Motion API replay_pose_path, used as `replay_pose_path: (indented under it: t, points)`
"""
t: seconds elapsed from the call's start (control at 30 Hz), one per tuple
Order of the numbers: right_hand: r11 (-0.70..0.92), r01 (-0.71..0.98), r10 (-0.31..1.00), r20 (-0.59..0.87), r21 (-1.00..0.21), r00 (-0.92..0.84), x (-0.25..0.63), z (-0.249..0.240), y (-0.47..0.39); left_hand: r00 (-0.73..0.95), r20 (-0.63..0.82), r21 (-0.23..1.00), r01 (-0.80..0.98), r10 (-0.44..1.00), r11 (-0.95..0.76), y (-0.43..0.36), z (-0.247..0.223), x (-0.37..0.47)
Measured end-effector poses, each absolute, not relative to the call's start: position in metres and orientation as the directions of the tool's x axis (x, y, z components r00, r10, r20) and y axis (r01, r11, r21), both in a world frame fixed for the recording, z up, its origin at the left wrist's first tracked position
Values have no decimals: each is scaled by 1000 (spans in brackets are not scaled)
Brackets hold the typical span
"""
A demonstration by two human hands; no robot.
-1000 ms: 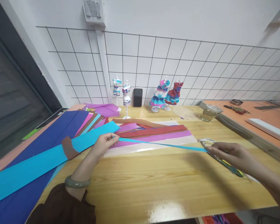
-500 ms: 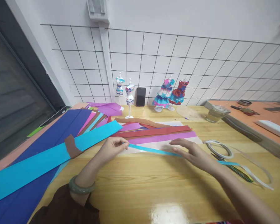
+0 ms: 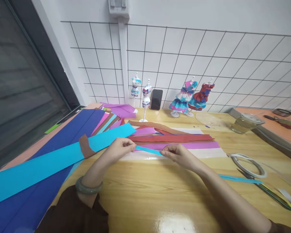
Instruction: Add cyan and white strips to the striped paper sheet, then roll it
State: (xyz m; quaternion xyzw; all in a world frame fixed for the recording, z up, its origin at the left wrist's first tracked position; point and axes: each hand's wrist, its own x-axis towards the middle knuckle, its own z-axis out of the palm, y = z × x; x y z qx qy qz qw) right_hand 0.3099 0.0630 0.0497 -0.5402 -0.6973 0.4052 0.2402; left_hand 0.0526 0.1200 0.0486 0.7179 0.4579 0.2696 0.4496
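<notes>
A narrow bright blue paper strip (image 3: 148, 150) stretches between my two hands, just above the table. My left hand (image 3: 121, 149) pinches its left end between thumb and fingers. Farther along, my right hand (image 3: 178, 155) is closed on the strip with thumb and fingertips. Behind my hands lie wide strips of paper: a red one (image 3: 172, 138), a purple one (image 3: 199, 145) and a pale one (image 3: 206, 152). To the left of my left hand, a broad blue strip (image 3: 111, 136) has a brown band (image 3: 86, 146) across it.
Dark blue sheets (image 3: 55, 152) cover the left side. Small dressed mannequins (image 3: 183, 98) and a phone (image 3: 156, 99) stand by the tiled wall. At right are a cup (image 3: 246, 123), a roll of white tape (image 3: 248, 165) and scissors (image 3: 274, 191) beside a blue strip end.
My right hand has moved left along the blue strip and closed from open fingers into a pinch on it. My left hand still pinches its end. The view has shifted.
</notes>
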Motion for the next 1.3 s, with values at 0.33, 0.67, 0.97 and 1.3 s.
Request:
replay_pose_path:
  t: [0.33,0.67,0.97,1.3]
  points:
    - [26,507,962,-117,-862,-248,307,33,64,457,-246,861,508,855,-24,124,51,38]
    - [33,523,975,-88,-851,-205,313,21,65,498,-378,776,631,780,-27,131,51,13]
    - [52,543,961,-105,-838,-254,312,17,62,472,-434,751,659,767,19,136,41,6]
    - [66,576,967,-89,-814,-237,307,14,56,406,-492,637,771,770,1,132,45,1]
